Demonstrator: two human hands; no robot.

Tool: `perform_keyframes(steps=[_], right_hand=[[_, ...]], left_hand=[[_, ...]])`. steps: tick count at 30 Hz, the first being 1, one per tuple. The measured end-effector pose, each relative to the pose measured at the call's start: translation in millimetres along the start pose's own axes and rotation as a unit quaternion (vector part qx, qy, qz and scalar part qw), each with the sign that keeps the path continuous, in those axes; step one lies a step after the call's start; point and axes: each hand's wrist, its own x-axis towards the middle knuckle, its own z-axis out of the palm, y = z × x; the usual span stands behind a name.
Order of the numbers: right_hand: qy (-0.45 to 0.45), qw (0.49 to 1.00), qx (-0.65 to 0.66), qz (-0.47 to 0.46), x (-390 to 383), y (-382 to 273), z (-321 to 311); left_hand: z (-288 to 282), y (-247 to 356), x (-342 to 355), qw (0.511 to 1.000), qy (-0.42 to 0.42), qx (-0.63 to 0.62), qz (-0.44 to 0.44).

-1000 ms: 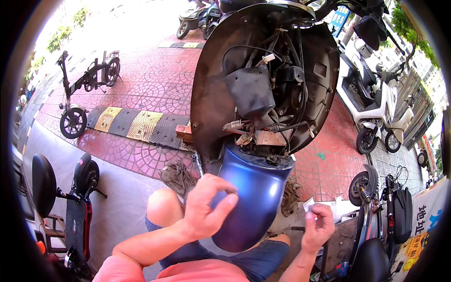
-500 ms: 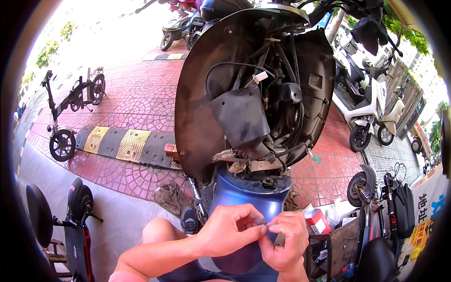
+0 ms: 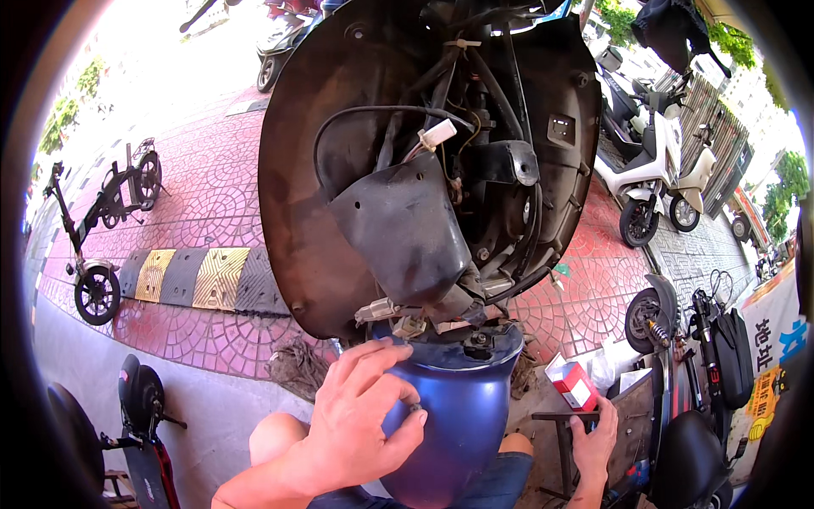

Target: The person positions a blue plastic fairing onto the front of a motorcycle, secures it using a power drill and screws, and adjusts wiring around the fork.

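Note:
My left hand (image 3: 360,420) is over the blue body panel (image 3: 462,424) of a partly stripped scooter. Its thumb and index fingertip nearly meet around something tiny and greyish, too small to name; the other fingers reach up near the loose connectors (image 3: 379,310). My right hand (image 3: 595,445) is at the right, fingers apart and holding nothing visible, just below a small red-and-white box (image 3: 577,388). In front of me stands the scooter's bare brown front shell (image 3: 297,195), with a black plastic cover (image 3: 407,229), cables and a white plug (image 3: 439,134) showing inside.
A dark workbench or stand (image 3: 627,424) with the box and plastic bags is at the right, beside a black bicycle-like vehicle (image 3: 712,365). A striped speed bump (image 3: 208,276), a folding bike (image 3: 106,220) and a kick scooter (image 3: 144,424) are on the left. A rag (image 3: 297,369) lies by my knee.
My hands, together over the blue panel before, are now apart. The right one has gone right to the red-and-white box; the left stays over the panel, slightly further left. The view has shifted.

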Motion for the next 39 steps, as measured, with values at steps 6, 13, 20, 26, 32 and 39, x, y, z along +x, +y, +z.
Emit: perform_keyframes(steps=[6, 13, 20, 26, 32, 39], right_hand=[[-0.075, 0.970, -0.152, 0.175, -34.5, 130.0, 32.1], [-0.048, 0.972, -0.162, 0.162, -32.5, 131.0, 42.0], [-0.044, 0.968, -0.179, 0.170, -31.5, 107.3, 48.4], [-0.045, 0.965, -0.184, 0.180, -35.0, 104.0, 51.5], [-0.037, 0.968, -0.179, 0.173, -36.3, 97.8, 53.3], [-0.032, 0.967, -0.180, 0.176, -35.7, 99.3, 56.6]], left_hand=[[13.5, -17.6, 14.0, 0.998, -0.045, 0.052, 0.014], [10.3, -19.8, 17.6, 0.998, -0.039, 0.049, -0.001], [14.2, -23.0, 23.0, 0.998, -0.015, 0.055, 0.010], [17.8, -28.4, 31.4, 0.998, -0.018, 0.053, 0.005], [16.5, -26.9, 33.9, 0.998, -0.025, 0.051, 0.011], [19.0, -27.2, 31.7, 0.999, -0.008, 0.048, -0.002]])
